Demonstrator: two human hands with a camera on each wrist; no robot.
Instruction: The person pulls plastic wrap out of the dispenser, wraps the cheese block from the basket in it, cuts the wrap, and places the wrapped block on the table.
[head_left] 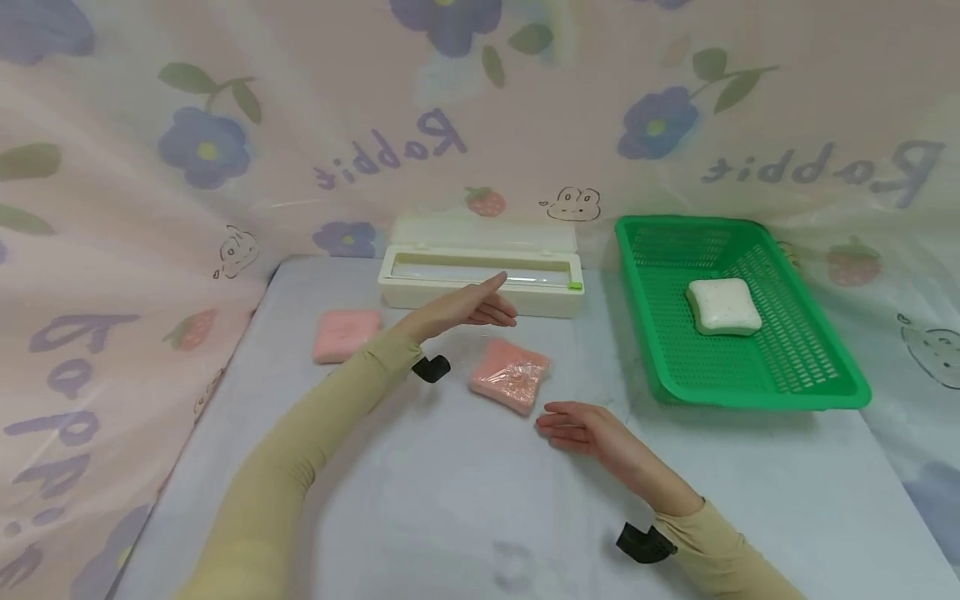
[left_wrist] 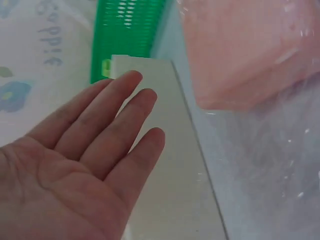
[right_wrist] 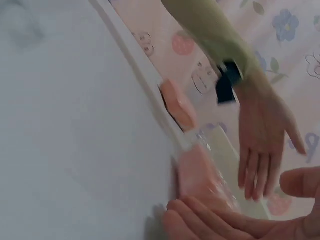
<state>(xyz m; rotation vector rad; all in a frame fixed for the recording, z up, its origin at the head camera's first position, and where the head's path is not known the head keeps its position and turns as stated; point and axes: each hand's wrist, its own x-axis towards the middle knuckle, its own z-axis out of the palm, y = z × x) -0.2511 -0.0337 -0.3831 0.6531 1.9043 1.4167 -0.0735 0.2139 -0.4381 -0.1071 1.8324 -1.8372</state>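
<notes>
While it lies on the pale tabletop btwn both hands, the pink block looks squarish w/ softly pinched-in sides, its clear wrap shiny & crinkled. L hand hovers off its far-L side, fingers loosely extended, nothing held. R hand is just beside its near-R corner, fingers nearly straight, also w/ nothing held; can't tell re contact. A 2nd pink piece lies to the L; behind is an open-lidded white box. Far R, a green basket holds a white block.
</notes>
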